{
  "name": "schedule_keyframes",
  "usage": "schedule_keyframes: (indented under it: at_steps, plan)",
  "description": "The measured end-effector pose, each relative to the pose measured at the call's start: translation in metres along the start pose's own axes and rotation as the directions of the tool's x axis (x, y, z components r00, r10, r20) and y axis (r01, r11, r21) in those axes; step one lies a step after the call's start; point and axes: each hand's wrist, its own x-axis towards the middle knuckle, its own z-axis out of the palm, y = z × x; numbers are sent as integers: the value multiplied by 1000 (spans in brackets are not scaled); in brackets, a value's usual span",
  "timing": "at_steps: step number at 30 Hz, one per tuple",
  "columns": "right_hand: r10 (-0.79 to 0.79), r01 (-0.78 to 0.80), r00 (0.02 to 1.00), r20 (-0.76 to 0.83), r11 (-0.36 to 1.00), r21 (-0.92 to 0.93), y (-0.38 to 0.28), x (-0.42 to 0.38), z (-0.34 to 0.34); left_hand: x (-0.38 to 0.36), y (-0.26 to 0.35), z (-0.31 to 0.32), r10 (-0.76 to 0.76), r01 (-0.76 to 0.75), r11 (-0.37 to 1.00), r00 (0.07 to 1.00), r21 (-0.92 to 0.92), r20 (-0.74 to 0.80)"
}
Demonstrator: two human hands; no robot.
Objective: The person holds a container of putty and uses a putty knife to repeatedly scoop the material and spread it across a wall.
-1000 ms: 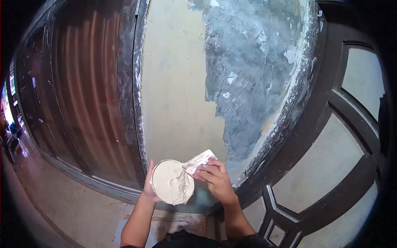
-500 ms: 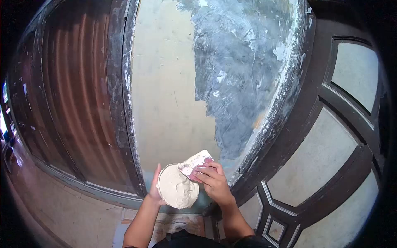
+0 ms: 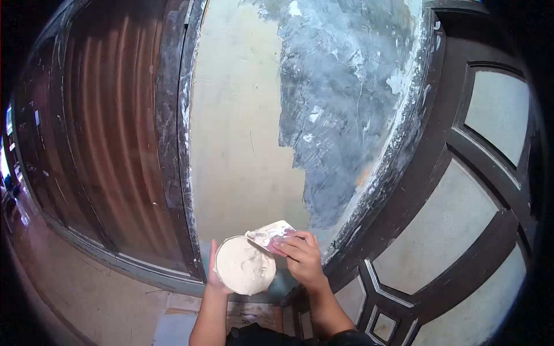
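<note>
My left hand (image 3: 215,270) grips a round tub of cream-white putty (image 3: 239,268) from its left side, and most of its fingers are hidden beneath. The putty's surface is smooth at left and scooped into lumps at right. Pinched in my right hand (image 3: 303,259) is a flat putty scraper (image 3: 269,232), pinkish and smeared white. Its left corner overlaps the tub's upper rim in this view. Beyond both hands stands a wall (image 3: 234,127), coated smooth beige on the left and rough patchy grey on the right.
A dark door frame with a brown curtain (image 3: 112,138) behind it borders the wall at left. On the right a dark wooden panelled door (image 3: 427,225) stands at an angle. A pale sheet (image 3: 179,328) lies on the floor below.
The scraper and tub have shifted slightly down and left in view, with the scraper still over the rim. The wall appears a little farther right and lower as the view turns.
</note>
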Motion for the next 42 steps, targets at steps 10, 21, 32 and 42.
schedule_keyframes:
  at_steps: [10,21,32,42]
  plan:
    - [247,-247,964,101,969,-14,52,-40,2,-25,8,-48,133,-140,990,960,-11,-245]
    - [318,-319,945,-72,948,-1,86,127,-61,-35,21,-51,102,-93,994,969,51,-227]
    - [-50,68,997,56,918,-391,136,247,-42,-39,27,-57,123,-250,926,908,-282,-400]
    - [-285,321,947,148,826,-463,147,253,-36,-44,31,-57,128,-126,992,981,23,-142]
